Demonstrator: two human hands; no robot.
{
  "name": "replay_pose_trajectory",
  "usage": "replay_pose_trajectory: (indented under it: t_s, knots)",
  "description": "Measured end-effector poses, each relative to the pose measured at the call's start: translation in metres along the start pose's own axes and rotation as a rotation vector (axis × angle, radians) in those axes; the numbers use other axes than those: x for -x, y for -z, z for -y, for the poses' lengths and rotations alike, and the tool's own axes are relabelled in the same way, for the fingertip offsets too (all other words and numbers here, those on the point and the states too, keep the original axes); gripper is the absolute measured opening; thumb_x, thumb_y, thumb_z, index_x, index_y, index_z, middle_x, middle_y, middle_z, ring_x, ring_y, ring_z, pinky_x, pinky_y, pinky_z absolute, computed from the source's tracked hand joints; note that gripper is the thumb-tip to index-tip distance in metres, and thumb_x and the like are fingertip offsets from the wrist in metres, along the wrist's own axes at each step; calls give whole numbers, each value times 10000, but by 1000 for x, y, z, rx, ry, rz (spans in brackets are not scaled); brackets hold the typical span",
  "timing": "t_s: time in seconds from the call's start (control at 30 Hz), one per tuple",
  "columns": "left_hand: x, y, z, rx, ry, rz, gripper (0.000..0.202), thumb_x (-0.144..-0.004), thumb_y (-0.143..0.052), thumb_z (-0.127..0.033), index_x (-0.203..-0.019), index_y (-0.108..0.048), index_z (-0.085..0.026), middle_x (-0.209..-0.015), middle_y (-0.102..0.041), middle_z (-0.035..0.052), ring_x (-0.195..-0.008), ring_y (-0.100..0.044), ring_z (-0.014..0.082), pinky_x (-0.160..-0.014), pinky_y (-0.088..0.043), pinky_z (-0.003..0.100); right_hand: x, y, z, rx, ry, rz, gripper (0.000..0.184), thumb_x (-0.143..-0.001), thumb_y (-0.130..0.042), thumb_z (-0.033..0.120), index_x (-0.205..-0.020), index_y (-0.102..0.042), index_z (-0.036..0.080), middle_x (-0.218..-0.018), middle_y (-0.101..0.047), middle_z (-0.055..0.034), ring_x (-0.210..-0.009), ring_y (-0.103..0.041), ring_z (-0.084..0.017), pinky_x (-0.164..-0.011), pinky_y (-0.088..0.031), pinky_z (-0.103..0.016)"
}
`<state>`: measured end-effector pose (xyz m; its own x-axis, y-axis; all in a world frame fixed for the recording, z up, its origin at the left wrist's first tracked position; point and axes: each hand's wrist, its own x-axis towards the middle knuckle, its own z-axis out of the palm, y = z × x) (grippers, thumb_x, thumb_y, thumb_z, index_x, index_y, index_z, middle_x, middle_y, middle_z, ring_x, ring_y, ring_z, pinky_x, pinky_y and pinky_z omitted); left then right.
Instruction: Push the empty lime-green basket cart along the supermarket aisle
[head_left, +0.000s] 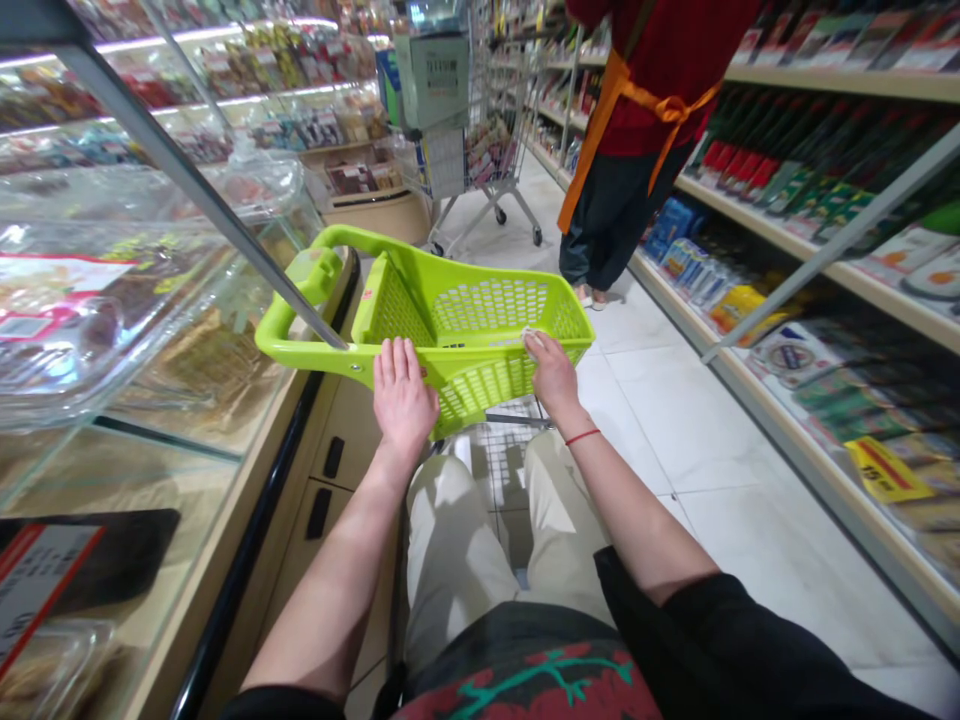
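Note:
A lime-green plastic shopping basket [480, 300] sits on a small wire trolley in front of my legs, its handle [300, 345] sticking out to the left. My left hand [403, 395] lies flat on the basket's near rim, fingers stretched forward. My right hand [551, 372] is at the near right rim, fingers pinched on a small white cloth or wipe [529, 335] pressed against the rim. The basket's inside looks bare.
A glass display counter [142, 330] with packaged food runs along the left. Shelves of goods [825, 250] line the right. A person in a red top and orange apron [637, 130] stands ahead on the right, beside a metal shopping cart [480, 150]. White tile floor lies between.

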<state>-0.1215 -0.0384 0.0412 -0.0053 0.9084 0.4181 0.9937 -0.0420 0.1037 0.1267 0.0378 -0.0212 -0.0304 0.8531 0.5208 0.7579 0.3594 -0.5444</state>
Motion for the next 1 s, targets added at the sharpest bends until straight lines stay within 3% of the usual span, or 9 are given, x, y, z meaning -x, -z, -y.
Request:
replay_pose_trajectory:
  t_s: [0.1, 0.27, 0.37, 0.53, 0.8, 0.9, 1.0]
  knots:
    - [0, -2, 1, 0, -1, -16, 831, -841, -520, -243, -1576, -253, 40, -1675, -257, 240, -1601, -91, 344, -1311, -87, 524, 1, -11, 20, -42, 0, 16, 670, -782, -411, -107, -1349, -662, 145, -1448, -622, -140, -1409, -521, -234, -1218, -403, -431]
    - [0, -3, 1, 6, -3, -44, 831, -841, -513, -236, -1586, -245, 18, -1673, -272, 228, -1602, -95, 340, -1307, -105, 535, -2, -30, 66, -177, 172, 117, 697, -798, -422, -92, -1416, -614, 166, -1501, -579, -122, -1439, -485, -211, -1244, -369, -400]
    - [1, -2, 0, 11, -2, -48, 821, -838, -512, -224, -1578, -260, 27, -1669, -278, 235, -1599, -118, 346, -1308, -117, 528, -4, -34, 75, -203, 222, 143, 721, -799, -422, -92, -1426, -610, 209, -1493, -592, -89, -1427, -499, -201, -1237, -378, -401]
    - [0, -2, 0, 19, -7, -58, 833, -833, -525, -230, -1582, -259, 21, -1665, -284, 241, -1597, -125, 352, -1305, -116, 550, -4, -24, 43, -162, 210, 96, 681, -810, -420, -95, -1356, -668, 229, -1453, -629, -70, -1388, -537, -184, -1213, -415, -394]
    - [0, -2, 1, -4, -13, -46, 814, -841, -504, -236, -1568, -272, 46, -1661, -283, 253, -1597, -126, 351, -1310, -109, 532, -1, 21, -41, 0, -32, 8, 706, -731, -441, -106, -1308, -698, 211, -1433, -643, -79, -1342, -585, -227, -1167, -470, -422]
    - [1, -3, 1, -10, -11, -58, 821, -838, -512, -238, -1569, -270, 45, -1667, -273, 248, -1595, -131, 357, -1310, -100, 531, 0, 26, -52, 12, -59, -18, 699, -737, -433, -102, -1308, -698, 203, -1433, -643, -88, -1339, -589, -235, -1165, -473, -431]
    - [1, -3, -1, -6, 1, -65, 832, -836, -527, -242, -1571, -264, 44, -1669, -267, 249, -1596, -119, 359, -1311, -89, 533, 0, 21, -46, 6, -59, -27, 702, -730, -430, -103, -1314, -692, 185, -1444, -632, -104, -1352, -579, -245, -1173, -464, -455]
